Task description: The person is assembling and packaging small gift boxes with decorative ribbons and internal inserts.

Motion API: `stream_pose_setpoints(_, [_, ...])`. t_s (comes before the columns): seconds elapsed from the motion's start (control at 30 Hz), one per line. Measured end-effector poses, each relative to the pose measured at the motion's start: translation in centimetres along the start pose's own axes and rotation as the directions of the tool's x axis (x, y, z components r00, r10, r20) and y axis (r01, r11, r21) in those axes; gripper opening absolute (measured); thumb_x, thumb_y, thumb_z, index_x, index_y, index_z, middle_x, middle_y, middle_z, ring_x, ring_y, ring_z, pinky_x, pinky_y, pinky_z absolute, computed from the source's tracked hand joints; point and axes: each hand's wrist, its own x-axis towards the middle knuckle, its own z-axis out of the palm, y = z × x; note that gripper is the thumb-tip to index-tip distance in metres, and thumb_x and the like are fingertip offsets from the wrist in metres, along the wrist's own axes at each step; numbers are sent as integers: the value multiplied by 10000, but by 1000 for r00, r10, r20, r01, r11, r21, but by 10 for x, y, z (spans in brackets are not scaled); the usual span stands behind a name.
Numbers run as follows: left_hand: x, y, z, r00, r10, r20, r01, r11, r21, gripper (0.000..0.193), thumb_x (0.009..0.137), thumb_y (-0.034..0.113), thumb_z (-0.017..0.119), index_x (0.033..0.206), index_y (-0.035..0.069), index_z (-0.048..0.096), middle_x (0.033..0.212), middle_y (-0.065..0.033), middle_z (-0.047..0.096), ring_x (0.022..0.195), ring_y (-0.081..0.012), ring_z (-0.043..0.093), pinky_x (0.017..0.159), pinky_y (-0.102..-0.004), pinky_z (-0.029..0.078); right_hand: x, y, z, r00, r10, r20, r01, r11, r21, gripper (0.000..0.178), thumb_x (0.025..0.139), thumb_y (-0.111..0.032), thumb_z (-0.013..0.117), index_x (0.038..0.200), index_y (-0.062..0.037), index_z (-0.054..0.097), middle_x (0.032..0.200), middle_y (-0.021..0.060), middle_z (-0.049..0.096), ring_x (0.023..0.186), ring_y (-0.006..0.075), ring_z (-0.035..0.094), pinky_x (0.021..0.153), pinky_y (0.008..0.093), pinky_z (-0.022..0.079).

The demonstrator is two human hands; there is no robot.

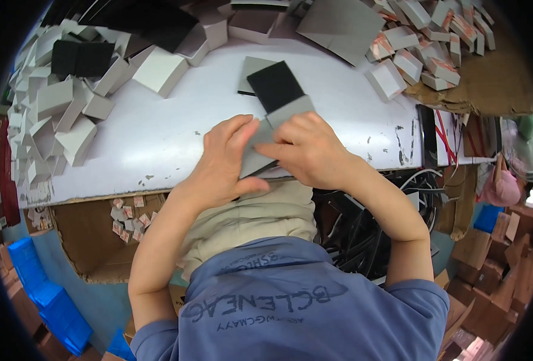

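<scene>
In front of me at the table's near edge lies a folding cardboard box blank, with grey panels (256, 161) and a square black panel (275, 87) at its far end. My left hand (218, 161) holds its left side, the thumb near the front edge and the fingers along the side. My right hand (308, 147) grips the right side with curled fingers, its index finger pressed on the grey surface. Another grey piece (258, 65) with a dark edge lies partly under the black panel. The blank's underside is hidden.
White and grey small boxes (56, 99) are heaped at the left of the white table (134, 132). More boxes with orange print (402, 39) pile up at the far right. A large grey board (340, 27) lies at the back. Below the edge is an open carton (92, 240).
</scene>
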Motion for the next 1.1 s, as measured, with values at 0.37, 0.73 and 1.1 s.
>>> stream_pose_setpoints(0.37, [-6, 11, -44, 959, -82, 272, -27, 927, 374, 402, 736, 223, 660, 1134, 211, 608, 1310, -3, 472, 1139, -344, 374, 945, -432, 280, -11, 52, -1, 919, 238, -315, -268, 962, -55, 358, 690, -138, 677, 1045, -120, 634, 1119, 95, 579, 948, 261, 542, 835, 377, 424])
stream_pose_setpoints(0.73, [-27, -2, -19, 994, 0, -107, -2, 1000, -17, 794, 618, 220, 795, 1278, 70, 381, 1239, -179, 384, 1094, -343, 410, 917, -411, 384, -28, 16, -37, 605, 763, -229, -193, 419, 887, 216, 818, -100, 593, 1012, -24, 538, 949, 49, 572, 809, 118, 576, 682, 248, 475])
stream_pose_setpoints(1.1, [-7, -2, -16, 992, -38, 118, 36, 999, 14, 967, 506, 141, 837, 1334, 131, 337, 1342, -190, 313, 1154, -372, 420, 911, -425, 428, 18, -24, 24, 944, 306, -120, -272, 932, 239, 399, 809, -209, 589, 1142, 4, 531, 879, 153, 545, 808, 283, 543, 701, 363, 446])
